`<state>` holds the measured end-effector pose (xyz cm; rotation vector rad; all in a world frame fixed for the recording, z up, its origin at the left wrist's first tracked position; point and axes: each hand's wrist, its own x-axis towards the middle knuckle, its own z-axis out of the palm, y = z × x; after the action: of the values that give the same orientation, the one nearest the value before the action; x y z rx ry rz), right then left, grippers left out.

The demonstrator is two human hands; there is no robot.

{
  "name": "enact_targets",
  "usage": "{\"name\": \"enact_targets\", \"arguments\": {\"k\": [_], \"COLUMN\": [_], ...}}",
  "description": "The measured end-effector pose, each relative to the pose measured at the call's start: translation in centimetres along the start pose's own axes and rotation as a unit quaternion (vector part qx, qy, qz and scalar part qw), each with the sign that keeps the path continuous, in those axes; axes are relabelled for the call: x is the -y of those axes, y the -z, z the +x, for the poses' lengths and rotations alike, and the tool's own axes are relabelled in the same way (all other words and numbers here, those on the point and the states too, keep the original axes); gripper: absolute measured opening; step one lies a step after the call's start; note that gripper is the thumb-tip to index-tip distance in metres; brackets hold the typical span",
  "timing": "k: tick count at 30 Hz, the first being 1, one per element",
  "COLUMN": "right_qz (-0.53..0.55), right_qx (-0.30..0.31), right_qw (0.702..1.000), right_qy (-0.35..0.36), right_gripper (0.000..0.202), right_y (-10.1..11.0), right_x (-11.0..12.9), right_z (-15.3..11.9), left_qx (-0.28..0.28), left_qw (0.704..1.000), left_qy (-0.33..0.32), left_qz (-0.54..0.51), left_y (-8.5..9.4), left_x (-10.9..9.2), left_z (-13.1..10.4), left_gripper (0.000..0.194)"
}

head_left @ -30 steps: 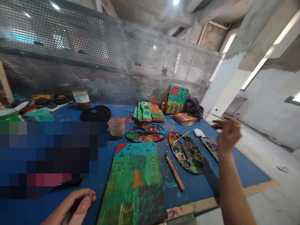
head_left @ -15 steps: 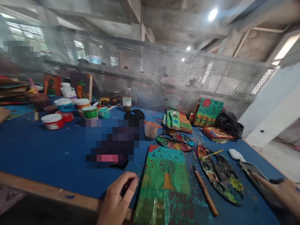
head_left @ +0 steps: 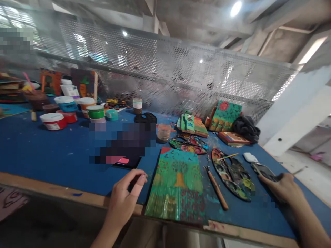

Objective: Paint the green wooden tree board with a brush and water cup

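Smartphone on the blue table, just forward-left of the right hand, fingers against it, grip impossible to tell; long axis slanting back toward the palm. Left hand well apart, loosely curled beside the painted board.

Raw concrete room, lit overhead and brighter at both sides.
Along the back of a blue worktop with a bare wooden edge, a grey perforated metal screen, stretching from the left to a pale pillar at right, with blurred light and dark patches showing across the holes; above, a rough grey ceiling with heavy beams, a round lamp glaring near the top; at upper right, a thin pipe and a narrow, bright window; beyond the pillar, pale grey floor; under the worktop, deep shadow.
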<state>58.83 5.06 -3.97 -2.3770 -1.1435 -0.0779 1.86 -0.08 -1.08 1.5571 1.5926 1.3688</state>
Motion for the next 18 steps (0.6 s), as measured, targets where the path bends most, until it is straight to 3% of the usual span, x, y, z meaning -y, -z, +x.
{"name": "enact_targets", "arguments": {"k": [3,13,15,18], "right_qz": [-0.046,0.006,0.022,0.075], "right_qx": [0.055,0.035,0.003,-0.137], "right_qw": [0.997,0.999,1.000,0.983], "right_qy": [-0.004,0.012,0.020,0.094], "right_gripper": [0.067,0.066,0.071,0.070], "right_y": [0.9,0.8,1.1,2.0], "right_x": [1.3,1.2,1.3,2.5], "right_z": [-0.7,-0.6,-0.9,-1.9], "left_qx": [-0.009,-0.041,-0.047,-0.043], "left_qw": [1.000,0.999,0.998,0.998], "left_qy": [0.007,0.026,0.032,0.055], "left_qz": [-0.009,-0.001,0.005,0.012], "left_y": [-0.2,-0.3,-0.3,-0.3], "left_x": [0.3,-0.3,-0.5,-0.5], "left_z": [0.3,0.8,0.9,1.2], "left_gripper": [0.034,0.038,0.038,0.039]}}
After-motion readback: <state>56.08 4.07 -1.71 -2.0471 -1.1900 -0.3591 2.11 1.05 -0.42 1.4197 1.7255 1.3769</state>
